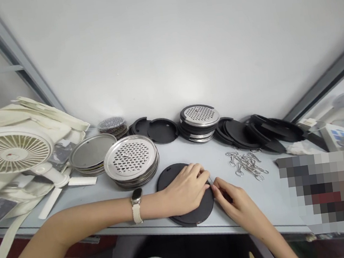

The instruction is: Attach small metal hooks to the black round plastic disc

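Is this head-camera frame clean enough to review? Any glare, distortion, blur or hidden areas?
Head view: a pixelated mosaic block hides the lower right; soft glare lies on the round perforated steel plate; wide-angle distortion makes the grey metal wall frame lean sharply; the bare left hand and bare right hand look acceptably sharp.

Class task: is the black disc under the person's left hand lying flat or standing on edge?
Lying flat: the black disc rests face-on against the grey table, with the left hand on top of it.
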Demonstrator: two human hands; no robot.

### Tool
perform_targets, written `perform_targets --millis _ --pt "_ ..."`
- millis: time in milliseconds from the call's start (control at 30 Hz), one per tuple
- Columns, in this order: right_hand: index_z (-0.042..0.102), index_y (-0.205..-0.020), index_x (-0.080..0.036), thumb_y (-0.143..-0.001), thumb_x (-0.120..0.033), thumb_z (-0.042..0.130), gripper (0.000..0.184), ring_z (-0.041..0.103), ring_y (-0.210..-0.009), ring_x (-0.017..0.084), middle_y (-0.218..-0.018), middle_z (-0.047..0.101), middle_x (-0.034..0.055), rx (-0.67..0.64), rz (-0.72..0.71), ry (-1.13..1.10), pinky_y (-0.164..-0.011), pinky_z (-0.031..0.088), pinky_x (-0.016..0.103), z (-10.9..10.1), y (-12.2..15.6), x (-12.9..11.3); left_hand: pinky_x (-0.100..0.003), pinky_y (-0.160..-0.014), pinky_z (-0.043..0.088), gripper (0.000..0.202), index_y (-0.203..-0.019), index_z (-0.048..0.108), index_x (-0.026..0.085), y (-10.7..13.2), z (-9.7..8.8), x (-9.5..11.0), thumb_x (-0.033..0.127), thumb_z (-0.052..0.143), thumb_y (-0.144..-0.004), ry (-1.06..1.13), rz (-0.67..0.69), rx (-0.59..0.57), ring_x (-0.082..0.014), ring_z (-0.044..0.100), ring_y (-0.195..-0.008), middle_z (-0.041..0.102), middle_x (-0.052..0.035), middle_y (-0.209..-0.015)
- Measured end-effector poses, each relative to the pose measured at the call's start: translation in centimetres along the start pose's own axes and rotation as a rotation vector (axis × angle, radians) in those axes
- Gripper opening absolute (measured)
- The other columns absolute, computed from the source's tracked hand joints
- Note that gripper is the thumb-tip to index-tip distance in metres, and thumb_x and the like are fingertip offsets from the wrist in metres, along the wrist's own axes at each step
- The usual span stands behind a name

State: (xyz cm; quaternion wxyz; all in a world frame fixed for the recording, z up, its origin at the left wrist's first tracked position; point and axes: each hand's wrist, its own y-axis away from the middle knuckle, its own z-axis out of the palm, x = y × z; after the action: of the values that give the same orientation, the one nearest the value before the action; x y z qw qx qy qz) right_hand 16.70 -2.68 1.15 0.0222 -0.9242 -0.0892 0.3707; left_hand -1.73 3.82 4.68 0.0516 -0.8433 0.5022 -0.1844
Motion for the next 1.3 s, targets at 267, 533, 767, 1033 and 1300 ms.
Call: perform_targets --millis 267,533,767,1033,1300 --pt "0.033 -0.073 -0.023 -0.099 -0.039 0.032 0.030 0.039 -0.057 0.013 -0.063 0.039 -0.0052 -0.010 0.013 -0.005 -0.056 0.032 0.024 -0.05 0.00 0.17 -0.036 -0.090 0.042 0.012 -0.104 0.048 0.014 -0.08 0.25 0.00 0.018 0.040 -0.096 -0.026 0.005 0.002 -0.0221 0.048 -0.098 0.049 -0.0098 -0.106" --pt "0.033 -0.074 -0.023 -0.100 -0.039 0.030 0.031 0.041 -0.057 0.014 -0.063 0.040 -0.0046 -0.003 0.026 -0.016 -0.056 0.032 0.025 0.07 -0.08 0.43 -0.035 -0.087 0.043 0.013 -0.102 0.048 0.013 -0.09 0.28 -0.06 0.021 0.039 -0.097 -0.061 0.024 -0.001 -0.0221 0.047 -0.096 0.049 -0.0098 -0.105" --pt "0.037 -0.076 -0.023 -0.101 -0.039 0.030 0.031 0.044 -0.060 0.015 -0.066 0.045 -0.0033 -0.034 0.004 -0.039 -0.059 0.035 0.025 -0.31 -0.20 0.28 -0.035 -0.085 0.043 0.010 -0.099 0.047 0.014 -0.08 0.23 0.00 0.021 0.040 -0.097 -0.075 0.014 -0.004 -0.0221 0.047 -0.094 0.049 -0.0096 -0.103" --pt "0.039 -0.075 -0.022 -0.101 -0.037 0.032 0.031 0.046 -0.059 0.014 -0.066 0.047 -0.0032 -0.031 -0.025 -0.030 -0.058 0.035 0.024 -0.52 -0.09 0.08 -0.036 -0.086 0.042 0.010 -0.099 0.046 0.015 -0.02 0.23 -0.03 0.021 0.039 -0.097 -0.069 0.009 -0.003 -0.0221 0.047 -0.094 0.049 -0.0094 -0.103" --pt "0.039 -0.074 -0.022 -0.101 -0.038 0.033 0.031 0.046 -0.060 0.014 -0.066 0.047 -0.0030 -0.039 -0.035 -0.026 -0.059 0.035 0.024 -0.37 -0.19 0.10 -0.035 -0.087 0.042 0.009 -0.100 0.046 0.015 -0.01 0.23 -0.03 0.018 0.040 -0.095 -0.063 0.011 -0.015 -0.0222 0.048 -0.095 0.048 -0.0095 -0.104"
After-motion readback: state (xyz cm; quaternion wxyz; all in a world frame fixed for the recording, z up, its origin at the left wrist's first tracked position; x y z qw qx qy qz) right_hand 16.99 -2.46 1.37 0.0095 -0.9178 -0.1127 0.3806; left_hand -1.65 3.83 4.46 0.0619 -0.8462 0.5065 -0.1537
